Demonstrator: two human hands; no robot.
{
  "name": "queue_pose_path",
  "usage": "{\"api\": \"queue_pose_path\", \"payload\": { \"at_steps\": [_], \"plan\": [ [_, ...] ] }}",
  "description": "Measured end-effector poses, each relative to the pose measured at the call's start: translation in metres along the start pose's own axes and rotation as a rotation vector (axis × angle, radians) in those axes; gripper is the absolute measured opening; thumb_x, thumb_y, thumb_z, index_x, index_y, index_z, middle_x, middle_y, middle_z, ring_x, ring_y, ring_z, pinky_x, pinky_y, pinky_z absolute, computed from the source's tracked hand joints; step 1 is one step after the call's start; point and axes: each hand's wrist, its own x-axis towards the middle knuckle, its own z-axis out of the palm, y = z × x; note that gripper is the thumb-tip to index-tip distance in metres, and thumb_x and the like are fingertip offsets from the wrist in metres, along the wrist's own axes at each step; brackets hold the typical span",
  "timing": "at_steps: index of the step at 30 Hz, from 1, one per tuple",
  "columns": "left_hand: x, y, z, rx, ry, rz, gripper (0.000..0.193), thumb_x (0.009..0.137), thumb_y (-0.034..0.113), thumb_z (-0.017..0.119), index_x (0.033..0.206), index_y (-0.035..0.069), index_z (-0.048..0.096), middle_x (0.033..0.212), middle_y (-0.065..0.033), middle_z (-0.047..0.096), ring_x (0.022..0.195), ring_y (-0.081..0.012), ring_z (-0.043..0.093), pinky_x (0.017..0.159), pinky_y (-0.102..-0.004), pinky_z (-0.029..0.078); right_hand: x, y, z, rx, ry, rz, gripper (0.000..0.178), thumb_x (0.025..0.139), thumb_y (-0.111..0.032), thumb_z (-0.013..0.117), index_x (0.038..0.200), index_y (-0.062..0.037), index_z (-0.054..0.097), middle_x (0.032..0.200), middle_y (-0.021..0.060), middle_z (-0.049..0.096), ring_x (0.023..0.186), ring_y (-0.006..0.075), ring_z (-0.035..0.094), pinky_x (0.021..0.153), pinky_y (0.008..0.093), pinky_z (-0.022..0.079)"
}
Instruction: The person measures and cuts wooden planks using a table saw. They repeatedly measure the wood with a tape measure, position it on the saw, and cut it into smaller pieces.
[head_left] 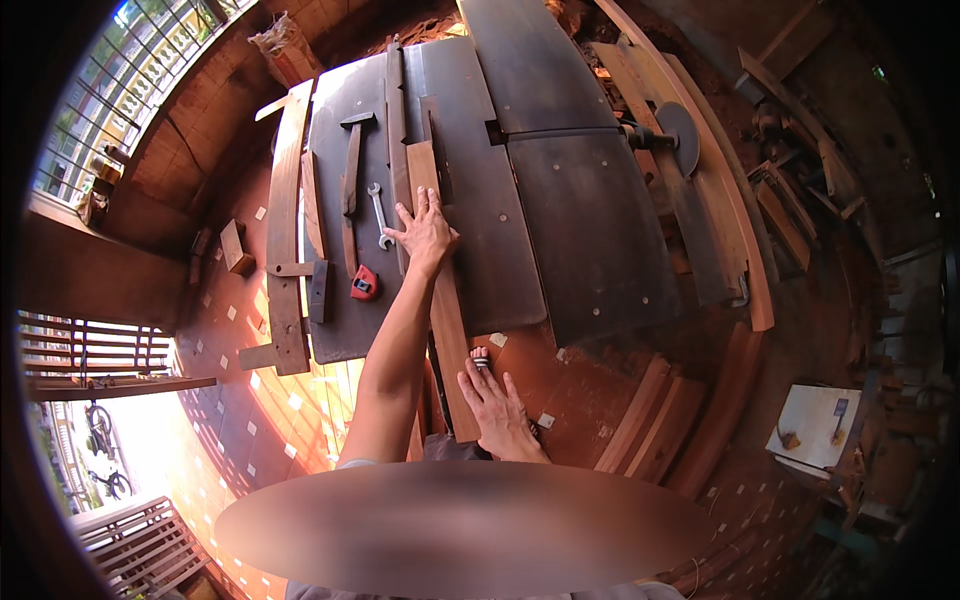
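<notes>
A long reddish-brown wooden board lies lengthwise on a dark metal machine table, its near end reaching past the table edge towards my body. My left hand rests flat on the board with fingers spread, the thumb side towards a long dark guide bar along the board's left. Close to the near end, my right hand lies against the board's right side, fingers stretched out and apart. Left of the bar are an open-ended wrench, a hammer and a red tape measure.
Wooden planks run along the table's left edge. At the right, a round disc stands beside a long beam. Stacked lumber lies on the tiled floor. A white panel sits farther right.
</notes>
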Motion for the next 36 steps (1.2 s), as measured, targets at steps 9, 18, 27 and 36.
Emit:
{"api": "queue_pose_path", "payload": {
  "at_steps": [9,18,27,36],
  "plan": [
    [0.017,0.002,-0.002,-0.001,-0.009,-0.004,0.1,0.08,0.03,0.076,0.166,0.018,0.025,0.174,0.0016,0.019,0.156,-0.0483,0.018,0.112,-0.0857,0.016,0.013,0.007,0.005,-0.031,0.004,-0.011,0.114,0.064,-0.006,0.085,0.163,-0.0049,0.028,0.173,0.0162,0.017,0.157,0.0325,0.026,0.123,0.0592,0.028],
    [0.026,-0.002,-0.001,0.011,-0.006,-0.014,0.102,0.079,0.032,0.078,0.166,0.019,0.026,0.174,0.0021,0.019,0.156,-0.0483,0.019,0.111,-0.086,0.016,0.021,0.001,-0.012,-0.014,-0.017,-0.004,0.092,0.076,-0.001,0.069,0.16,-0.0037,0.033,0.17,0.0165,0.024,0.151,0.0349,0.036,0.124,0.0536,0.028],
    [0.044,-0.002,-0.001,0.021,0.002,-0.024,0.1,0.08,0.033,0.077,0.166,0.02,0.028,0.174,0.0036,0.02,0.156,-0.047,0.02,0.111,-0.0858,0.016,0.035,0.01,-0.006,-0.015,0.032,-0.024,0.112,0.063,-0.004,0.086,0.161,-0.0042,0.031,0.172,0.0161,0.019,0.155,0.0341,0.031,0.124,0.0556,0.028],
    [0.051,-0.003,0.0,0.017,0.013,-0.026,0.1,0.079,0.031,0.076,0.166,0.02,0.027,0.174,0.0047,0.02,0.156,-0.0454,0.021,0.112,-0.0858,0.015,0.049,0.01,-0.018,0.003,-0.043,-0.007,0.114,0.062,-0.009,0.089,0.16,-0.0038,0.032,0.172,0.0157,0.02,0.152,0.0343,0.035,0.123,0.0543,0.03]
  ]
}}
